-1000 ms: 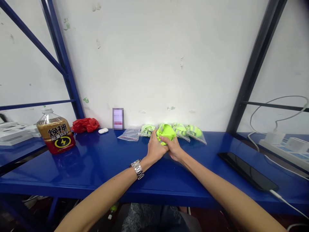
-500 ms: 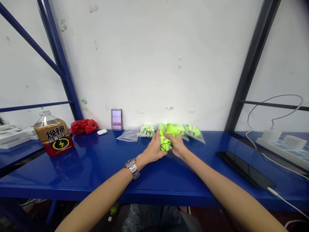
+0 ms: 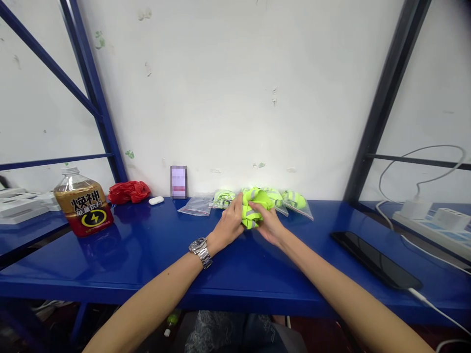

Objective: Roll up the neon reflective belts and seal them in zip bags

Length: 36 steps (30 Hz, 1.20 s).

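Note:
A bundled piece of neon-yellow fabric with grey reflective strips (image 3: 251, 215) is held up over the table between both hands. My left hand (image 3: 228, 223) grips its left side, with a metal watch on the wrist. My right hand (image 3: 270, 224) holds the right side, thumb laid over the front of the bundle. Some of the fingers are hidden behind the fabric. Just behind are clear zip bags with similar yellow fabric inside, one bag (image 3: 224, 198) to the left and another bag (image 3: 295, 201) to the right. A flat clear zip bag (image 3: 196, 206) lies left of them.
On the blue table (image 3: 154, 255) stand a large drink bottle (image 3: 86, 206) and a phone (image 3: 178, 182) against the wall. Nearby lie a red plastic bag (image 3: 128, 191) and a white case (image 3: 156, 200). A black phone (image 3: 375, 260) with a cable and a power strip (image 3: 434, 225) are at right.
The fabric bundle has turned slightly in my hands, and its front looks more open. My left fingers have shifted up along its left edge.

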Motion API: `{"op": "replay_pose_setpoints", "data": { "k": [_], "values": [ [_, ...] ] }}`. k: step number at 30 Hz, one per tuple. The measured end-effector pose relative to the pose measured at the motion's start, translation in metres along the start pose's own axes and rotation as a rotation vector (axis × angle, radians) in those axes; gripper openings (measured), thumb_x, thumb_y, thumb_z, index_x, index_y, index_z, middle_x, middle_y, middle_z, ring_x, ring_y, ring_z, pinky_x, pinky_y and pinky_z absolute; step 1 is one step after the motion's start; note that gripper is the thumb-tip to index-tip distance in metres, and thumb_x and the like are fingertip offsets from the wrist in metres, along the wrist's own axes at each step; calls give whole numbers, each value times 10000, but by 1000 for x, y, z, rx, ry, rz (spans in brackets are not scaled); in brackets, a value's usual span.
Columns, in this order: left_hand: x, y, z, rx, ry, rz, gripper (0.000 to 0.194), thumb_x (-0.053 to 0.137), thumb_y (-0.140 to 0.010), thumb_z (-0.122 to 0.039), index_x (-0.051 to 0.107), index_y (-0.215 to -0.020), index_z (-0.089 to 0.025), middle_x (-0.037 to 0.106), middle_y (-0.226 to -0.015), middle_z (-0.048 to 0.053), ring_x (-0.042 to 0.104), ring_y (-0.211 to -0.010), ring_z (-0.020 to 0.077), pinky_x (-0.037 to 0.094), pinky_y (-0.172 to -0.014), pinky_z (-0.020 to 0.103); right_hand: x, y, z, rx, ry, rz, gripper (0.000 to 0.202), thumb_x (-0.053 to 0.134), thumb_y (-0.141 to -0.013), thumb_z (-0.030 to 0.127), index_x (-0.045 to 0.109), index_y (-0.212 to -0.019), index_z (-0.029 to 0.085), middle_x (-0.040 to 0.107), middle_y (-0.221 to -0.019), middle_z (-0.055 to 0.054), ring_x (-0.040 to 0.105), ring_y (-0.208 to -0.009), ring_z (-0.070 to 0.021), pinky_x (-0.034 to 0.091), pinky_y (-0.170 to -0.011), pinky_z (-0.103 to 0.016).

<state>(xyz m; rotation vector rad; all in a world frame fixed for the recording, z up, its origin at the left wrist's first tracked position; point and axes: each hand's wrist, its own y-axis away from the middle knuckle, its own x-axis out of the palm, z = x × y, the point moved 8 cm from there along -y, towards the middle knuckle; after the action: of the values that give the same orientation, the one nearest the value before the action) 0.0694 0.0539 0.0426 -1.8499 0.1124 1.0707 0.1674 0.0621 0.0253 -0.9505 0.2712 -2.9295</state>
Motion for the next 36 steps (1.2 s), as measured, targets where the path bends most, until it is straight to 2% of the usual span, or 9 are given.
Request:
{"op": "replay_pose_setpoints", "data": {
  "k": [10, 19, 22, 24, 26, 28, 31, 33, 36],
  "values": [
    [0, 0, 6, 15, 116, -12, 972, 549, -649, -34, 40, -1475, -97, 230, -1504, 213, 240, -1399, 320, 306, -1119, 493, 7, -1, -4, -89, 41, 179, 484, 848, -532, 221, 646, -971, 213, 723, -923, -12, 674, -839, -211, 552, -702, -310],
    [5, 3, 8, -50, 297, 158, 1073, 639, -632, -104, -3, -1491, -111, 112, -1547, 197, 148, -1432, 299, 192, -1168, 464, -8, -10, -7, -233, 114, 91, 447, 846, -514, 207, 665, -922, 190, 724, -878, -17, 675, -779, -202, 547, -763, -356],
    [-11, 1, 19, -80, 374, 184, 993, 735, -670, -304, 179, -1480, -158, 218, -1532, 160, 223, -1411, 305, 222, -1151, 463, -13, -12, 0, -260, 151, 51, 456, 837, -519, 211, 657, -938, 186, 722, -895, -26, 674, -795, -209, 547, -762, -359],
    [-27, 0, 41, -146, 394, 181, 668, 640, -788, -404, 414, -1373, -176, 451, -1409, 139, 439, -1295, 281, 359, -1075, 431, -19, -14, 6, -279, 164, 17, 450, 835, -517, 211, 652, -927, 180, 720, -895, -30, 672, -792, -211, 547, -745, -358],
    [-44, 3, 73, -227, 275, 190, 408, 463, -902, -422, 573, -1197, -162, 627, -1194, 122, 594, -1112, 249, 449, -976, 390, -24, -15, 11, -277, 187, -10, 441, 839, -503, 207, 646, -898, 174, 718, -861, -28, 669, -763, -207, 546, -714, -351],
    [-67, 8, 105, -256, -61, 158, 364, 383, -933, -357, 618, -1099, -136, 618, -1197, 140, 570, -1133, 258, 412, -1003, 388, -27, -16, 14, -268, 208, -26, 442, 844, -489, 206, 640, -879, 168, 713, -832, -28, 664, -739, -202, 544, -692, -345],
    [-71, 30, 148, -412, -441, 428, 376, 328, -945, -321, 608, -1097, -121, 608, -1188, 171, 563, -1130, 285, 423, -965, 414, -27, -15, 17, -267, 222, -30, 460, 844, -492, 214, 634, -899, 172, 710, -838, -29, 662, -740, -199, 544, -693, -342],
    [-67, 46, 152, -471, -496, 520, 387, 344, -934, -345, 650, -970, -111, 664, -1015, 187, 626, -985, 319, 465, -870, 455, -25, -15, 18, -275, 233, -25, 465, 844, -495, 224, 631, -905, 178, 710, -846, -30, 663, -756, -202, 546, -701, -339],
    [-53, 61, 121, -480, -534, 518, 409, 331, -923, -321, 661, -861, -88, 662, -919, 228, 640, -891, 361, 462, -802, 507, -27, -18, 17, -287, 238, -28, 451, 844, -497, 230, 632, -890, 176, 711, -846, -35, 666, -768, -205, 548, -709, -336]
  ]
}}
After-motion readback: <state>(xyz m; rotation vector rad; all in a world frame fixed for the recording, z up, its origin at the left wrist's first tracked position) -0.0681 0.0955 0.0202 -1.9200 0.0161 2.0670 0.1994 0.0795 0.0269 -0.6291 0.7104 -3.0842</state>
